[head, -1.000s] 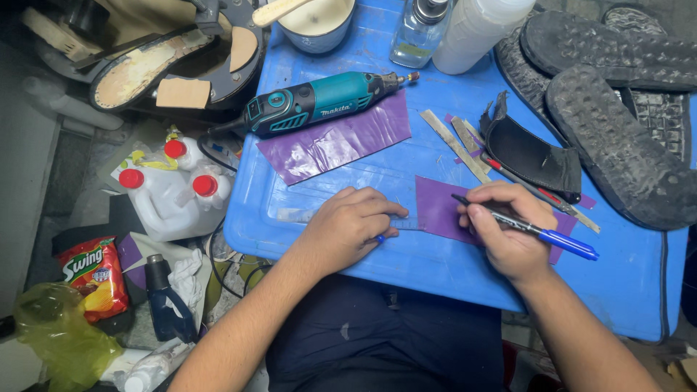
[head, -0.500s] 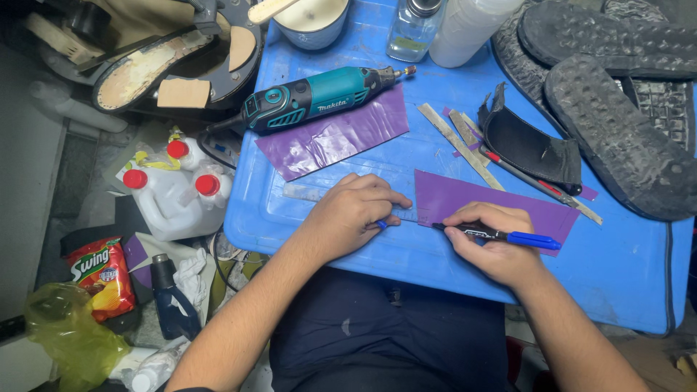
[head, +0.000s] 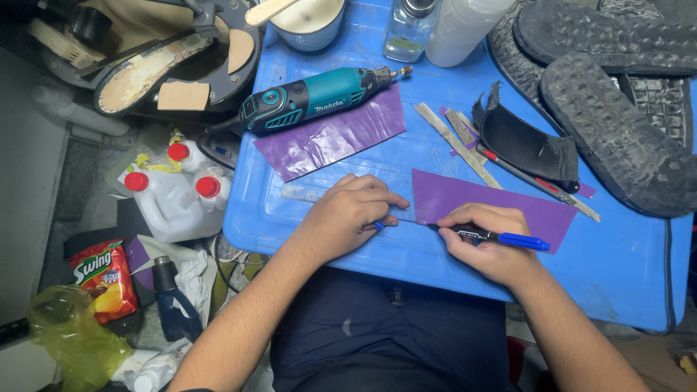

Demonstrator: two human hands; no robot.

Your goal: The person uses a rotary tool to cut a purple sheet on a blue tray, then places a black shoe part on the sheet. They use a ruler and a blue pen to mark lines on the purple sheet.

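Purple sheet [head: 501,203], a flat cut piece, lies on the blue tabletop [head: 617,268] just in front of the person, its left edge near the middle of the surface. The right hand [head: 486,239] rests on the sheet's lower edge, fingers closed around a blue-capped pen [head: 490,235] whose tip points left at the sheet's lower left corner. The left hand [head: 352,214] lies flat just beside that corner, fingers pressing down a clear ruler [head: 305,194] that runs along the tabletop toward the sheet; the grip here is a pressing one, not a closed fist.

Behind the hands lies a second, shiny purple piece [head: 330,138], and a teal rotary tool [head: 312,98] rests on its upper edge. To the right are thin pale strips [head: 454,141], a curved black shoe part [head: 526,145] and, at the tabletop's far right, black rubber soles [head: 617,138]. A white cup [head: 308,22] and a glass bottle [head: 406,29] stand at the back. Off the tabletop to the left stand white jugs with red caps [head: 174,199], a red snack bag [head: 105,279] and a yellow-green plastic bag [head: 72,341].
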